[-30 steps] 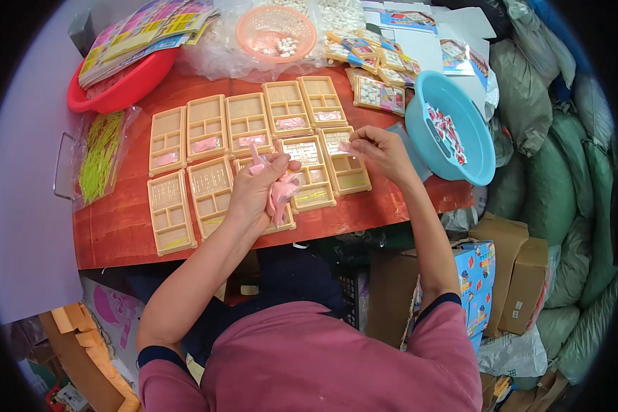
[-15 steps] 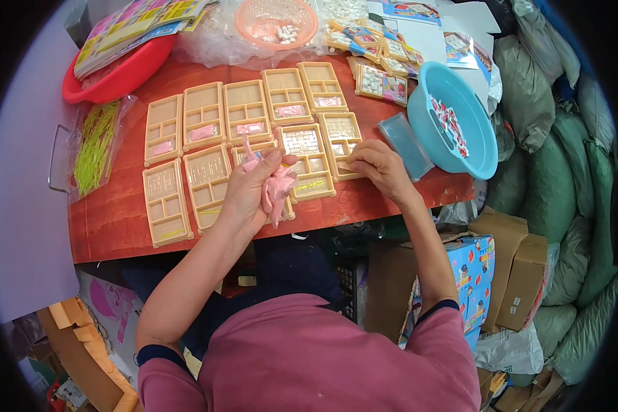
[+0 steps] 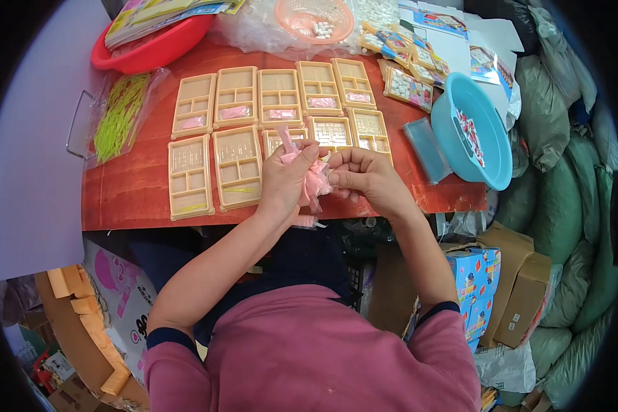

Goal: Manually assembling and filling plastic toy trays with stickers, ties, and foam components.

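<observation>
My left hand is closed around a bunch of small pink plastic packets, held over the front row of trays. The fingers of my right hand are bent and pressed together at the right side of this bunch. Two rows of beige compartment trays lie beneath and beyond. Each back-row tray has one pink packet in a compartment. Yellow strips lie in front-row trays. My hands hide parts of the nearer trays. A small pale pink item shows below my hands, at the table's front edge.
On the red table, a bag of yellow-green strips lies left. A red basin and a pink basket stand at the back. Right are a blue basin, a clear blue box and filled trays.
My right hand has left the tray at the right end of the front row and come to the pink packets in my left hand. The whole view has shifted, with the table lying further right.
</observation>
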Tool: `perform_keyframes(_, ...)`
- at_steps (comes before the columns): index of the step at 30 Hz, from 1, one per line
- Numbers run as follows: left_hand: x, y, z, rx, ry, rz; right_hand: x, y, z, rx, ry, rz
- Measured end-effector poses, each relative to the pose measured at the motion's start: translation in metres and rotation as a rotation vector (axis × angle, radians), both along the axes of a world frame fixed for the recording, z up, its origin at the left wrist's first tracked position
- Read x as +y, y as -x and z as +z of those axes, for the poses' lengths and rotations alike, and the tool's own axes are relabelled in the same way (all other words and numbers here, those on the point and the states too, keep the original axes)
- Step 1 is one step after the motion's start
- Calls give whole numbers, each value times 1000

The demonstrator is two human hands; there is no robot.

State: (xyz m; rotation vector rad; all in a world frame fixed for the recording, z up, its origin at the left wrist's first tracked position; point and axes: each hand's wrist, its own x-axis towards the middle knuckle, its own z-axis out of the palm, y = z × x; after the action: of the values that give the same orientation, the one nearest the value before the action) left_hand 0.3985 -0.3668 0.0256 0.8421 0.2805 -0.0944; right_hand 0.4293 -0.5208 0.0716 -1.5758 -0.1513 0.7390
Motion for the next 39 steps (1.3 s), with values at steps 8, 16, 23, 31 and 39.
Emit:
perform_keyframes(8,27,-3,-10,36,81,115,-17,-26,-8,-547,401,136)
perform_keyframes(16,50,17,-5,42,115,47,-17,-24,-21,-1166,731,410)
perform_keyframes(23,34,22,-7,-5,130,36,9,-1,-10,-752,362,-10)
perform_keyframes(31,33,29,0,-82,220,42,40,6,-6,-112,41,56)
perform_keyframes(39,53,41,-3,-143,317,56,56,9,-12,-126,-47,57)
